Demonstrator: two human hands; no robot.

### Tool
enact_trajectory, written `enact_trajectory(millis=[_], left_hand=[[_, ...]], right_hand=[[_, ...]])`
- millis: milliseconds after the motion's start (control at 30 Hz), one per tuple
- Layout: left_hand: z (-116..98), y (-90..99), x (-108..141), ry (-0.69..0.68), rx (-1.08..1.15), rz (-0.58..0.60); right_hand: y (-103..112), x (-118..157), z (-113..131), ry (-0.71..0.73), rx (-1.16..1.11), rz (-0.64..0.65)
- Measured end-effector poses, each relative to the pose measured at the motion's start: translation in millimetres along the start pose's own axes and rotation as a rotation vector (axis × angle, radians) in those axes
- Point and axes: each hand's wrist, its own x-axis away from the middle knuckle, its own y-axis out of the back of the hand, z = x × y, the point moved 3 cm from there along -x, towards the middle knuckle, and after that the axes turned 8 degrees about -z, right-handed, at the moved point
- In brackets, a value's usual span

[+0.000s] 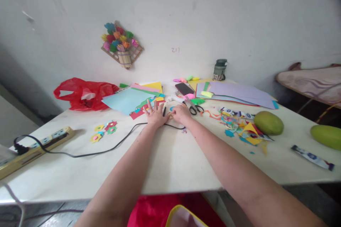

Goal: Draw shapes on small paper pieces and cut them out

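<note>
My left hand (155,114) lies on the white table (183,163) with its fingers spread, beside a dark pen-like item (164,111). To its right, my right hand (181,113) has its fingers closed near small paper pieces; what they hold, if anything, is too small to name. A blue scrap (172,108) shows between the hands. Black-handled scissors (193,109) lie just beyond my right hand. Behind my left hand are red, green and light blue paper sheets (125,103). A white glue gun (176,98) rests behind both hands, its shape partly hidden.
Paper flowers (106,129), a black cord (106,151) and a power strip (50,140) are left. Scraps (247,131), mangoes (268,123), a glue tube (312,158) and purple sheets (234,90) lie right. A red bag (85,94) and a phone (184,88) are behind.
</note>
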Motion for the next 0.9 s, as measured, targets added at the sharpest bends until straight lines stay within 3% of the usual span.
enact_trajectory(millis=[267,533,633,900], left_hand=[[0.3,-2.2,-1.9,0.022,0.031,0.056],[0.2,-2.4,-1.5,0.029,0.049,0.071],[-0.2,-1.4,-1.2,0.027,0.056,0.072],[-2.0,3.6,1.1,0.044,0.050,0.080]], right_hand=[[1.0,-2.3,-5.7,-0.113,-0.036,0.012],[-0.2,-6.5,-19.7,-0.182,-0.087,-0.088],[2.4,-7.3,-27.6,-0.142,-0.153,-0.118],[-4.8,-2.8,-30.2,0.067,-0.153,-0.029]])
